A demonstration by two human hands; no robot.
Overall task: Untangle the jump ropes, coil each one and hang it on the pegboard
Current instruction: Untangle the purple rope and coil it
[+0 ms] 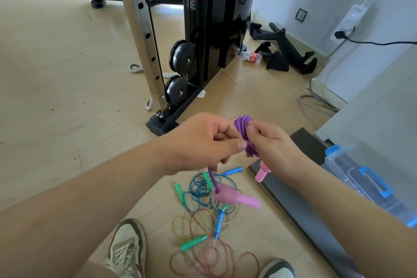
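Our purple rope is gathered into a tight coil, held up over the floor. Our right hand pinches the loops together; our left hand curls round the free tail, its pink handle dangling blurred. We judge the cord light, limp and springy: clamp across all loops. The other ropes lie tangled below.

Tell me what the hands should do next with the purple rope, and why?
Probably wrap the loose tail round the purple coil. The right hand grips that coil, and the left hand pinches the tail, whose pink handle dangles free, so this rope looks almost finished but not tied off.
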